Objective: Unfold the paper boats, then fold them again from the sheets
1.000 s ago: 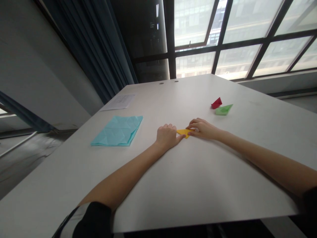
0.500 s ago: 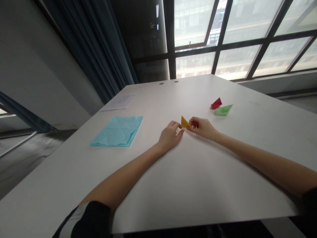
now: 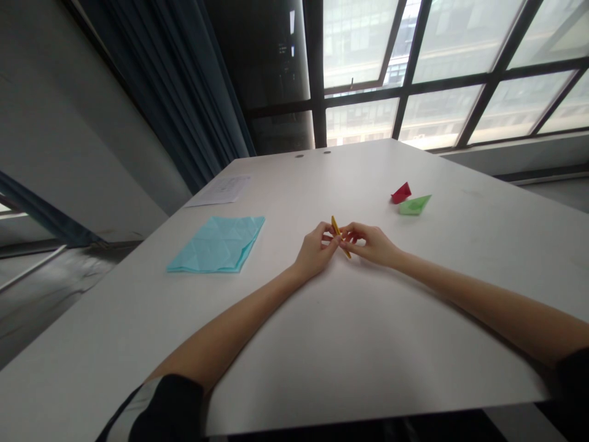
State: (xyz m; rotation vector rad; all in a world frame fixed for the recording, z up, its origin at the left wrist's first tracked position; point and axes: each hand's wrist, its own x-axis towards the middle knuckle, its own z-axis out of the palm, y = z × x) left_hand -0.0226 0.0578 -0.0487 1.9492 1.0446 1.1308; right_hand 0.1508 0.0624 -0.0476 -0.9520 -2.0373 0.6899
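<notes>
A small piece of folded yellow paper (image 3: 336, 225) shows edge-on as a narrow strip between my hands, just above the white table. My left hand (image 3: 316, 248) pinches it from the left with thumb and fingers. From the other side, my right hand (image 3: 373, 244) is closed on it too, thumb and fingertips against the paper. The fingers hide its middle. Beyond my right hand lie a folded red paper piece (image 3: 402, 193) and a folded green paper piece (image 3: 415, 205), close beside each other.
The white table (image 3: 294, 344) spreads around my hands. At left rests a stack of creased light-blue paper (image 3: 218, 245). Behind it lies a printed white sheet (image 3: 221, 191). A dark blue curtain (image 3: 184, 92) and windows stand past the far edge.
The yellow paper has turned from showing a triangular face to edge-on. My left hand, earlier with fingers apart beside it, has closed on it.
</notes>
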